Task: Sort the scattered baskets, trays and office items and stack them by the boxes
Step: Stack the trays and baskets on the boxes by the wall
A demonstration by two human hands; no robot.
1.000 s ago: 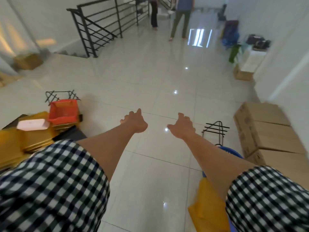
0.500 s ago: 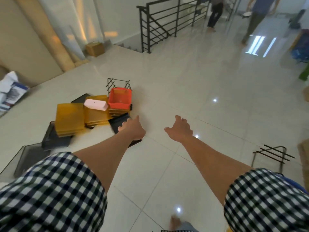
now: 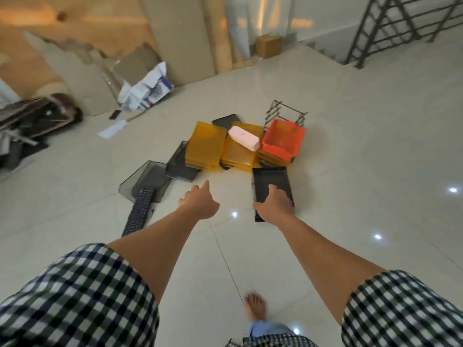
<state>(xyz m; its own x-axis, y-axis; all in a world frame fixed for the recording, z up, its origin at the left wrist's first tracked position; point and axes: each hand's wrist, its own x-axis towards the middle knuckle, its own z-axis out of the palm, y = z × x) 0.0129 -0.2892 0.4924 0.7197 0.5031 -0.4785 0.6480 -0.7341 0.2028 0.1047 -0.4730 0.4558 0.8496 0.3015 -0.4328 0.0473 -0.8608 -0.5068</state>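
Observation:
A pile of office items lies on the tiled floor ahead. It holds stacks of yellow trays point(image 3: 206, 144), a pink box point(image 3: 243, 138) on one stack, an orange basket point(image 3: 283, 139) and a black wire rack point(image 3: 286, 111) behind it. A black tray point(image 3: 271, 180) lies nearest, grey mesh trays point(image 3: 150, 177) lie to the left, and a black keyboard point(image 3: 139, 212) rests partly on one. My left hand point(image 3: 199, 202) and right hand point(image 3: 274, 206) reach forward above the floor with loosely curled fingers, holding nothing. My right hand overlaps the black tray in view; contact is unclear.
Cardboard sheets lean on the far wall, with a crumpled bag of papers point(image 3: 147, 88) at their foot. Dark clutter point(image 3: 27, 121) sits at far left. A small cardboard box point(image 3: 268, 45) and a stair railing point(image 3: 400, 26) stand at the back right. My bare foot point(image 3: 255, 306) is below.
The view has swung left and moved closer to the pile, which now sits centre. The cardboard boxes at the right have left the view. Both hands stay empty.

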